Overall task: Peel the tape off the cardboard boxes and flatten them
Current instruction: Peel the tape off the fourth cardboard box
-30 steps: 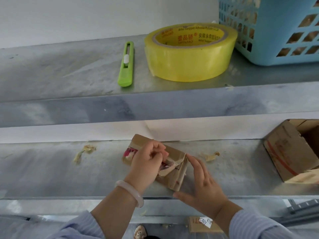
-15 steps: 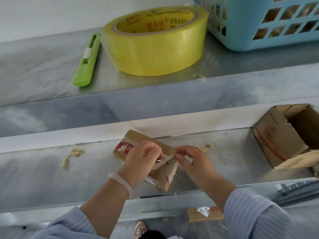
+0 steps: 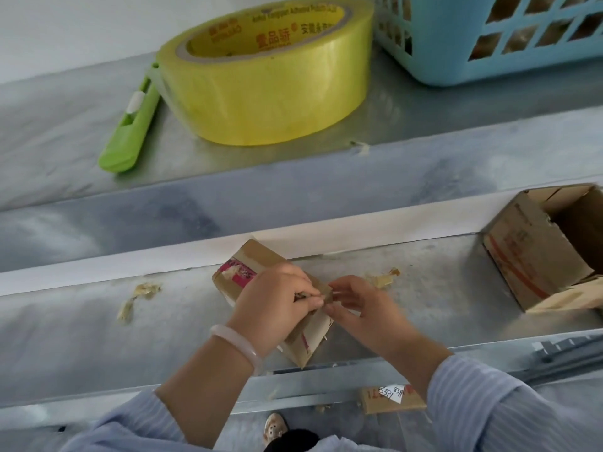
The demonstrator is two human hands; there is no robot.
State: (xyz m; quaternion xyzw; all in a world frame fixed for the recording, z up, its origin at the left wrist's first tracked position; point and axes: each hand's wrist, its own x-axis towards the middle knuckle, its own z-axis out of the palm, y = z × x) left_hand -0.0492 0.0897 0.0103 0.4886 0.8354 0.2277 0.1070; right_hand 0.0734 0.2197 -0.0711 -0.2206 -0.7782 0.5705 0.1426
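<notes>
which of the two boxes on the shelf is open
The big box at far right: its mouth gapes open. The small box is held by the left hand and right hand.

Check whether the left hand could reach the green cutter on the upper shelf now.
Probably, once freed: the left hand grips the small box, but the cutter lies uncovered near the front of the upper shelf.

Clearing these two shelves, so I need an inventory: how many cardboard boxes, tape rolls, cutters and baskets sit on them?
Cardboard boxes: 2 (small box, open box)
Tape roll: 1
Green cutter: 1
Blue basket: 1
Total: 5
</notes>
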